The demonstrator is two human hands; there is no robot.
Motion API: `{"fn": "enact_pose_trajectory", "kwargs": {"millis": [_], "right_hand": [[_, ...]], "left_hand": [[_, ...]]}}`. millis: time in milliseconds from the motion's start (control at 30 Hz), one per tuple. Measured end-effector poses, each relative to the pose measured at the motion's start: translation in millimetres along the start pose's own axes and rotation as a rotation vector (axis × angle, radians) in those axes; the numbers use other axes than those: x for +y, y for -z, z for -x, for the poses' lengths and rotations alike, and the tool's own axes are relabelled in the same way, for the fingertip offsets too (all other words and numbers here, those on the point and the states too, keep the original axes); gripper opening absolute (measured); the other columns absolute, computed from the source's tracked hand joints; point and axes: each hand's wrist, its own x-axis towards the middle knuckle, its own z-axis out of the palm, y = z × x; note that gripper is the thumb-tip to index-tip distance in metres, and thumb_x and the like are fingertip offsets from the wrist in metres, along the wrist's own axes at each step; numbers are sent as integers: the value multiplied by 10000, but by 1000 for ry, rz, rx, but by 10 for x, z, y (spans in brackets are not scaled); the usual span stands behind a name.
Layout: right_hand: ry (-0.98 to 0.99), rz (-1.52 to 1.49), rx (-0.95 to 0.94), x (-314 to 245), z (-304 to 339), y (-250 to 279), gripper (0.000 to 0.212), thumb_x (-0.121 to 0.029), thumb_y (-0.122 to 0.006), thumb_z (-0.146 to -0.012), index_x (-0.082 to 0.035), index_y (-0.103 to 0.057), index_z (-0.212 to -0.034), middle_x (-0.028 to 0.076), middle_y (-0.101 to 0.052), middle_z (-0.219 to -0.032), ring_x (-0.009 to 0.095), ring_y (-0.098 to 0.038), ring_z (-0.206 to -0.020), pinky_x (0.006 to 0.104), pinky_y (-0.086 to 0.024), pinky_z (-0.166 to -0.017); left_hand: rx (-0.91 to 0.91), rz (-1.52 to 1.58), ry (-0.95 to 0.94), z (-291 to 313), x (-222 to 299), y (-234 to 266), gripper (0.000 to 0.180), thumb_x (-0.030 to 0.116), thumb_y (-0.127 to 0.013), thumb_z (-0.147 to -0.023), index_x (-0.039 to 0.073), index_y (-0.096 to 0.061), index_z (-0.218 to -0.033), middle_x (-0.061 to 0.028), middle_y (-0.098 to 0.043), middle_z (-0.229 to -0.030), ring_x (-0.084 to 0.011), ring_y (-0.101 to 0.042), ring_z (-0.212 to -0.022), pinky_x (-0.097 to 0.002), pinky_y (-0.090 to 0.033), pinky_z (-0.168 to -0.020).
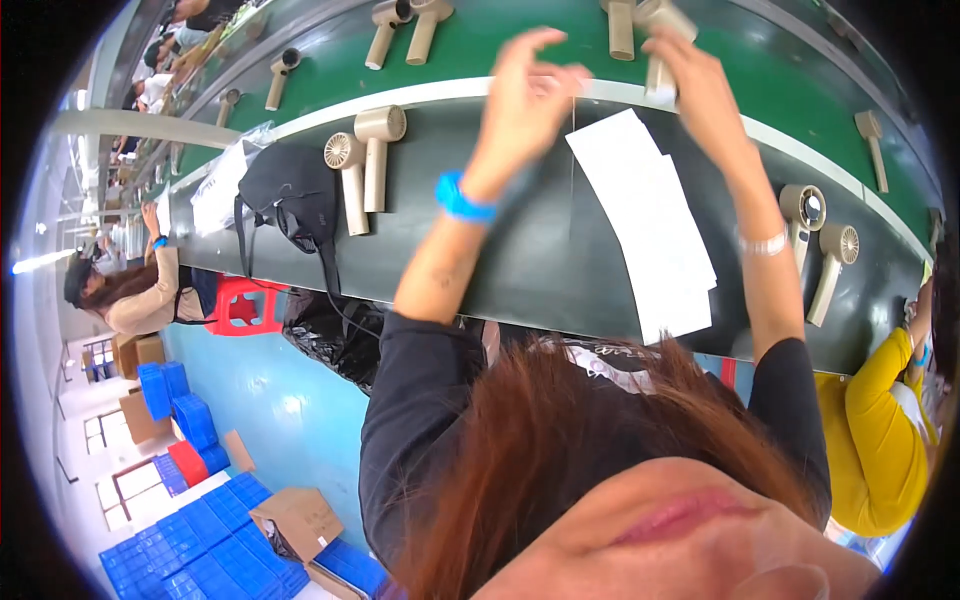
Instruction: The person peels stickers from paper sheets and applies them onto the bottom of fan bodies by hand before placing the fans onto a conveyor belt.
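My right hand (697, 84) is closed around a beige handheld fan (660, 82) over the green conveyor belt, at the far side of the table. The fan's round head is blurred. Over the white edge strip, to the left of that fan, my left hand (528, 103) is raised with its fingers loosely apart and nothing in it. A blue band (464, 197) circles its wrist. Between my arms a fanned-out stack of white sheets (650, 225) lies on the dark table. Another beige fan (621, 30) is on the belt just left of the held one.
Beige fans lie along the green belt (330, 85). A pair of fans (376, 160) rests left on the dark table, another pair (836, 270) right. A black backpack (290, 195) sits farther left. Co-workers sit at both sides, one in a yellow top (880, 440).
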Motion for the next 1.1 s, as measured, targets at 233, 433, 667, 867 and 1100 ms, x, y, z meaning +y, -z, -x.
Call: {"fn": "enact_pose_trajectory", "kwargs": {"millis": [233,433,667,867,1100], "right_hand": [[-304,424,-376,1137,-470,-636,320,-79,-480,-830,-38,-555,-1138,177,-542,-1134,331,-569,-1015,375,-480,-807],[103,-503,355,671,-142,-484,321,-56,-527,-794,-46,-571,-1111,193,-555,-1146,371,-564,-985,452,-443,-824],[-341,-405,-211,-498,808,-8,133,-64,-616,-823,-18,-641,-946,115,-640,-886,229,-639,-790,328,-493,-695],[-466,-327,-205,-924,1372,-21,106,-49,-641,-790,-36,-649,-895,91,-612,-851,223,-625,-737,324,-493,-674],[-411,-227,-199,-984,1395,-112,108,-63,-649,-788,-34,-612,-885,99,-597,-856,255,-620,-754,342,-484,-674]], "left_hand": [[208,-1220,350,-1087,-1575,1709,260,245,-594,-822,217,-619,-1080,-209,-463,-1219,-485,-468,-1060,-519,-379,-922],[426,-1412,-346,-1130,-1306,1365,212,126,-652,-780,73,-644,-985,-228,-570,-998,-357,-610,-837,-422,-502,-684],[337,-620,-206,-346,397,546,292,127,-703,-801,-9,-552,-1010,-103,-626,-856,-169,-595,-719,-277,-474,-635],[91,29,-119,391,531,-235,254,-31,-692,-785,-4,-544,-990,-37,-620,-821,-87,-604,-740,-209,-487,-639],[52,-17,-136,599,467,-443,295,-40,-716,-760,-20,-538,-995,-45,-628,-810,-84,-613,-703,-212,-499,-620]]}}
